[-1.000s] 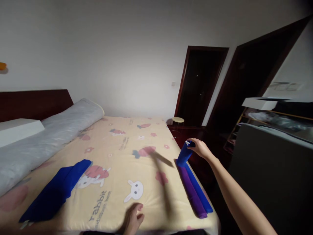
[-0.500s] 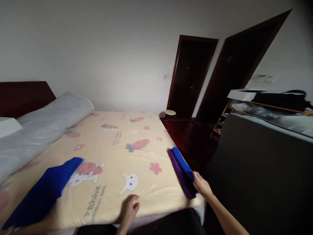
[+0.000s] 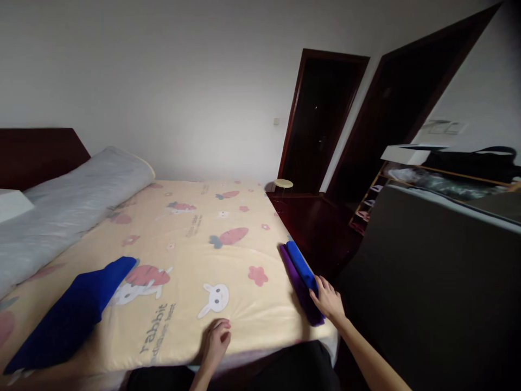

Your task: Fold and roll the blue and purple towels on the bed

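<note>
My right hand [image 3: 328, 302] rests over the near end of a long folded blue cloth [image 3: 300, 265], thumb on its left side and fingers across it. The hand hides that end. Close along its left side lies a folded purple cloth [image 3: 293, 278], partly covered near my hand. My left hand [image 3: 217, 343] lies at the near edge of the bed, empty, with loosely curled fingers and the thumb apart. Further left, a second blue cloth [image 3: 67, 317] is spread in a loose shape, a small white tag at its near corner.
The bed [image 3: 183, 282] has a cream sheet printed with rabbits and carrots. A grey padded roll [image 3: 93, 190] and a white box [image 3: 14, 205] are by the headboard. A dark panel [image 3: 423, 271] stands right of the bed; a round stool [image 3: 284, 183] is near the door.
My right hand has brought the raised, tagged end of the blue cloth down and towards me, so it lies flat beside the purple one. My left hand has barely moved; the view has shifted.
</note>
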Motion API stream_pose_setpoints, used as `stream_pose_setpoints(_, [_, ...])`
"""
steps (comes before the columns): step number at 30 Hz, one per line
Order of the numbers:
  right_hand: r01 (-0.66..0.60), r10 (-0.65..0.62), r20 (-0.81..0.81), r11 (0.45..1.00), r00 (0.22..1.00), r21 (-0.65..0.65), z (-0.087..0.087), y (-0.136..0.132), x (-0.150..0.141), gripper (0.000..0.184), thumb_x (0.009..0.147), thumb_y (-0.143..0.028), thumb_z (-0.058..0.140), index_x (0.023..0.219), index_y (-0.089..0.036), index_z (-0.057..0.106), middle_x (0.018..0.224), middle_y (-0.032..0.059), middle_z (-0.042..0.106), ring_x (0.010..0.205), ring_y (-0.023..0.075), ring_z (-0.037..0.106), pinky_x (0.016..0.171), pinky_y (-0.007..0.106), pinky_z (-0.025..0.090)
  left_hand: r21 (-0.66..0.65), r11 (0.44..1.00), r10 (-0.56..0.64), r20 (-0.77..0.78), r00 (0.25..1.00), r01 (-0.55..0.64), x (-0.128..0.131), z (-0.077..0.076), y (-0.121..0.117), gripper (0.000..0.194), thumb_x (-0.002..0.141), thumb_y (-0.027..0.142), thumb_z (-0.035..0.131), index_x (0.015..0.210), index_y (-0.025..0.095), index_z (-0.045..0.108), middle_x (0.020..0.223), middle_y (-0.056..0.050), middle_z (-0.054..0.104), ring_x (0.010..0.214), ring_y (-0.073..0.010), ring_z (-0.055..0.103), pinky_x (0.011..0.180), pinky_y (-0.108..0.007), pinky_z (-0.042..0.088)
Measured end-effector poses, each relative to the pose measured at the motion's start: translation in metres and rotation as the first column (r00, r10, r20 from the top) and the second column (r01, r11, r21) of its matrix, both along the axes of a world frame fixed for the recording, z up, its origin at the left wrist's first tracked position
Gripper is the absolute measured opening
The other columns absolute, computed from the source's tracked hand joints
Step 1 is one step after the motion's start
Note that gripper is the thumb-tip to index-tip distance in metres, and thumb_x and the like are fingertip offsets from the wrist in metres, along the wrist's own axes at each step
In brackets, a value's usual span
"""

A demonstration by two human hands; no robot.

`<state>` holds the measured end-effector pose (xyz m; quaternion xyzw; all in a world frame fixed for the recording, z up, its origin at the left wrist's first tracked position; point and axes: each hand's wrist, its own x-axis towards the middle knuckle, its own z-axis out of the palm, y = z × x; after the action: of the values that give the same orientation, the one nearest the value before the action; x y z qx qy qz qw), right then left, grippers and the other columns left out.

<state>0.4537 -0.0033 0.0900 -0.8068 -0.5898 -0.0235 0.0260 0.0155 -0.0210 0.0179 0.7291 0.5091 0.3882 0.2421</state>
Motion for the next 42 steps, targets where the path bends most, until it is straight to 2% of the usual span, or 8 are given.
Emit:
stream_pose_setpoints(5, [0.188,-0.206,-0.185,0.976,0.961,-0.113,-0.024,0.013,-0.009,0.091,0.081,-0.064,0.048,0.153,-0.028,0.005,0.155,0.0194,0.022,0.132,0.044,0.038,0.092,0.062,0.04,-0.004,1.0,0.0,-0.006,1.0,0.0,0.0,0.0,0.0,0.017,0.074,0.018,0.054,0.078,0.024,0.069,0.093,-0.005,0.073,0.091,-0.0201,0.068,0.083,-0.035,0.057])
stream_pose_setpoints(8, [0.163,-0.178,-0.198,0.982,0.964,-0.09,-0.039,0.011,-0.014,0.11,0.071,-0.058,0.064,0.154,-0.021,0.001,0.15,0.0261,0.027,0.128,0.0437,0.044,0.094,0.055,0.04,-0.005,1.0,-0.005,-0.007,1.0,0.005,-0.001,-0.001,0.001,0.017,0.074,0.02,0.053,0.079,0.025,0.069,0.094,-0.005,0.073,0.091,-0.0199,0.068,0.083,-0.035,0.058])
stream_pose_setpoints(12, [0.153,-0.165,-0.195,0.986,0.967,-0.072,-0.04,0.005,-0.022,0.12,0.064,-0.045,0.074,0.153,-0.02,-0.002,0.145,0.0271,0.032,0.125,0.0413,0.049,0.092,0.047,0.042,-0.01,1.0,-0.012,-0.007,1.0,0.012,-0.002,-0.004,0.0,0.017,0.076,0.021,0.053,0.08,0.025,0.068,0.095,-0.005,0.072,0.093,-0.02,0.068,0.084,-0.035,0.058])
stream_pose_setpoints(18, [0.188,-0.194,-0.168,0.981,0.967,-0.046,-0.032,0.001,-0.027,0.103,0.072,-0.023,0.064,0.154,-0.02,0.003,0.131,0.0241,0.047,0.114,0.0363,0.058,0.085,0.042,0.045,-0.002,1.0,-0.014,-0.01,1.0,0.014,-0.001,-0.002,-0.001,0.018,0.075,0.017,0.053,0.08,0.025,0.068,0.095,-0.004,0.072,0.093,-0.0189,0.068,0.085,-0.033,0.057])
stream_pose_setpoints(26, [0.089,-0.085,-0.167,0.996,0.982,0.02,-0.036,0.003,-0.013,0.1,0.068,-0.016,0.058,0.154,-0.02,0.007,0.126,0.0165,0.055,0.114,0.0317,0.059,0.093,0.04,0.043,-0.016,1.0,-0.005,0.016,1.0,0.005,0.0,-0.002,0.0,0.018,0.074,0.018,0.052,0.078,0.025,0.068,0.094,-0.004,0.073,0.091,-0.0196,0.069,0.084,-0.034,0.058])
stream_pose_setpoints(30, [0.08,-0.079,-0.145,0.997,0.986,0.005,-0.035,0.007,-0.006,0.095,0.069,-0.015,0.057,0.153,-0.021,0.012,0.118,0.0142,0.059,0.105,0.0296,0.063,0.086,0.037,0.047,0.023,1.0,0.009,0.038,0.999,-0.01,0.0,-0.008,0.001,0.017,0.072,0.016,0.054,0.076,0.026,0.068,0.091,-0.003,0.073,0.088,-0.0191,0.069,0.081,-0.032,0.058])
stream_pose_setpoints(35, [0.113,-0.116,-0.067,0.993,0.991,-0.045,-0.015,0.01,0.003,0.085,0.074,-0.016,0.055,0.152,-0.023,0.022,0.101,0.0106,0.061,0.091,0.0279,0.066,0.074,0.035,0.049,0.041,0.999,0.009,0.051,0.999,-0.011,0.001,-0.013,0.002,0.017,0.072,0.015,0.055,0.075,0.026,0.067,0.09,-0.002,0.073,0.087,-0.0179,0.069,0.08,-0.029,0.058])
stream_pose_setpoints(42, [0.112,-0.114,-0.077,0.993,0.991,-0.029,0.021,0.01,0.011,0.084,0.075,-0.016,0.055,0.152,-0.02,0.023,0.1,0.0105,0.059,0.088,0.0256,0.066,0.074,0.033,0.048,0.038,0.999,0.015,0.038,0.999,-0.017,0.0,-0.017,0.003,0.013,0.076,0.02,0.056,0.075,0.027,0.068,0.09,-0.004,0.073,0.088,-0.0195,0.069,0.081,-0.031,0.058])
